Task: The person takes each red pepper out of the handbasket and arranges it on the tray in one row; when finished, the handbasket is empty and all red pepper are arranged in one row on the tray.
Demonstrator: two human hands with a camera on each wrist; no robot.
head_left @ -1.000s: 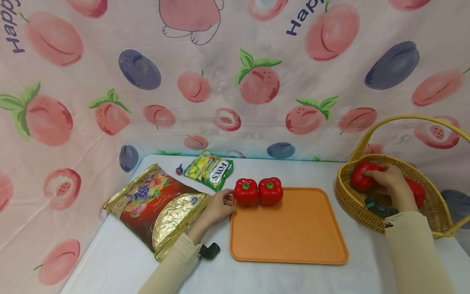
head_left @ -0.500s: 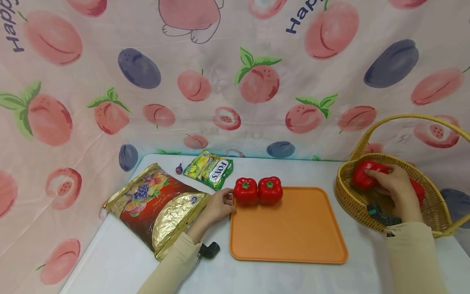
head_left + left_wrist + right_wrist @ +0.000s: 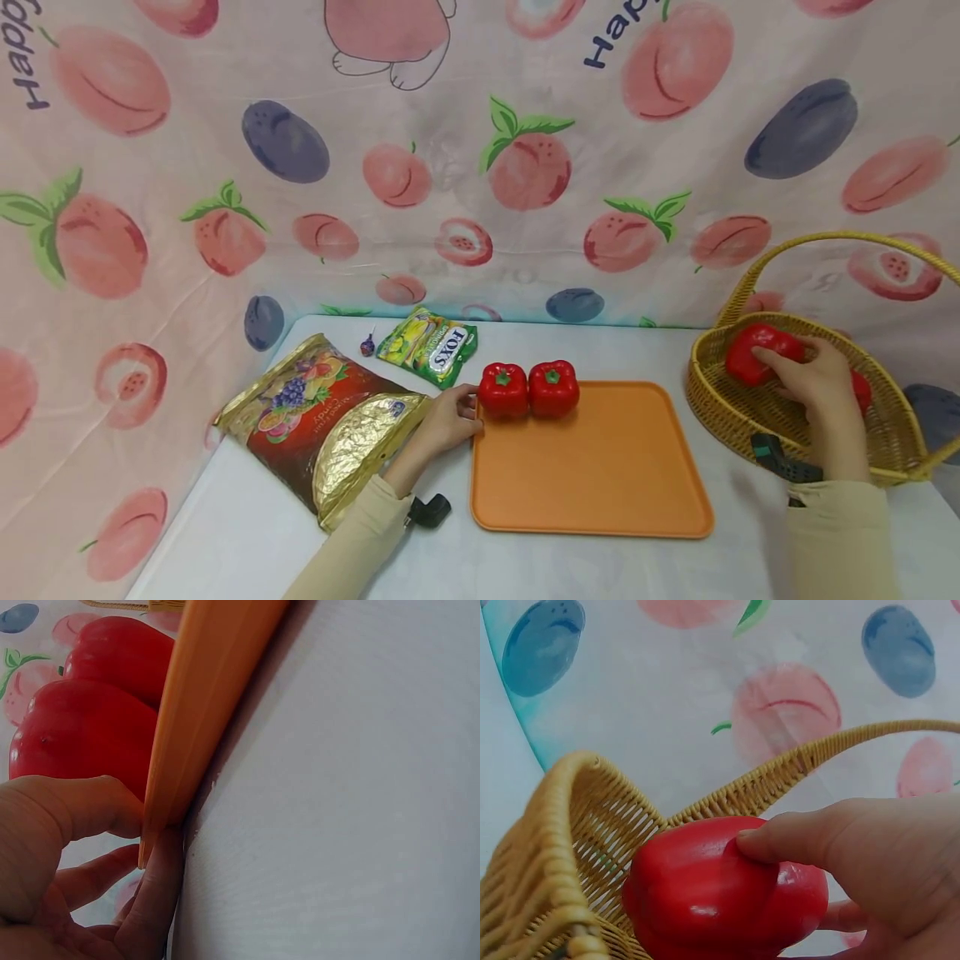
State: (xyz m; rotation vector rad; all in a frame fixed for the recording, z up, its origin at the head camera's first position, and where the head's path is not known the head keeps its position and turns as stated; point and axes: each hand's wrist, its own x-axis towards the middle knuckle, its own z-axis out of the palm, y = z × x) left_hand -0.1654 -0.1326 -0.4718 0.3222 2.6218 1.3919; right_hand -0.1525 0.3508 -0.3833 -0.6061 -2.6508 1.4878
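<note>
My right hand [image 3: 821, 375] holds a red bell pepper [image 3: 761, 354] inside the wicker basket [image 3: 701, 392]. In the right wrist view the thumb presses on the side of this pepper [image 3: 705, 892], and other fingers are partly hidden behind it. Another red pepper [image 3: 861, 392] lies in the basket, mostly covered by the hand. At the orange tray's [image 3: 592, 475] far left corner, my left hand [image 3: 450, 419] pinches the rim [image 3: 176, 772], thumb above and fingers below. Two red bell peppers [image 3: 503, 390] [image 3: 553, 388] stand side by side on the tray beside that hand.
Left of the tray lies a large red and gold candy bag [image 3: 322, 425]. Behind it are a green candy packet [image 3: 431, 346] and a small lollipop [image 3: 367, 345]. The basket's tall handle [image 3: 847, 237] arches over its right part. A fruit-print cloth [image 3: 480, 167] hangs behind the table.
My right hand has shifted slightly right with the pepper, which has risen a little and turned. The left hand, tray and its two peppers keep their places.
</note>
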